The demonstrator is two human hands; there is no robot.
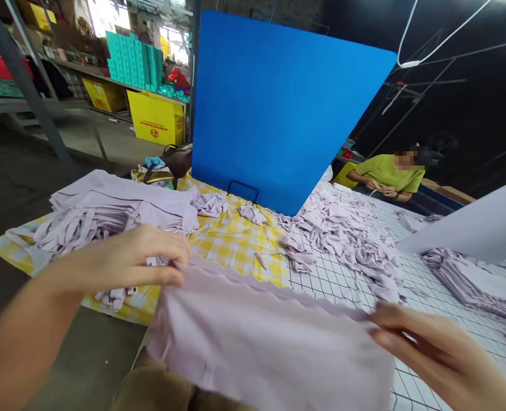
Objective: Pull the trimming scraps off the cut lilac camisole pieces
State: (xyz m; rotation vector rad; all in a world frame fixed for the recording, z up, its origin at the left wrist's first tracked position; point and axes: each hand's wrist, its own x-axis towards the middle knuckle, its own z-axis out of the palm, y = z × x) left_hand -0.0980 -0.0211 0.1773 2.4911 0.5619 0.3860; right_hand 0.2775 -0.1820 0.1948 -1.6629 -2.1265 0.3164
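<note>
Plainly, in the head view, we hold the lilac cloth [278, 337] stretched between our two hands, above the near edge of the worktop [218, 240]. Our left hand [148, 257] has its grip pinched on the upper left corner; our right hand [441, 348] has its grip closed on the upper right, though motion blur softens its fingertips. The cloth's lower part runs out of the picture, as do both our forearms, and we cannot make out its bottom edge.

Beneath lies yellow-and-white checked fabric on the left and a white, black-gridded covering on the right. A layered lilac stack [120, 197] sits at left, partly hidden by our left hand; loose lilac pieces [347, 228] lie crumpled toward the far right, with a folded pile [479, 282] at the right edge.

Beyond, a blue panel [278, 108] stands upright, blocking part of the room. At far right we see a person in a green shirt [392, 174]; at far left, teal stacked pieces [135, 60] stand on a shelf above yellow boxes [156, 117].
</note>
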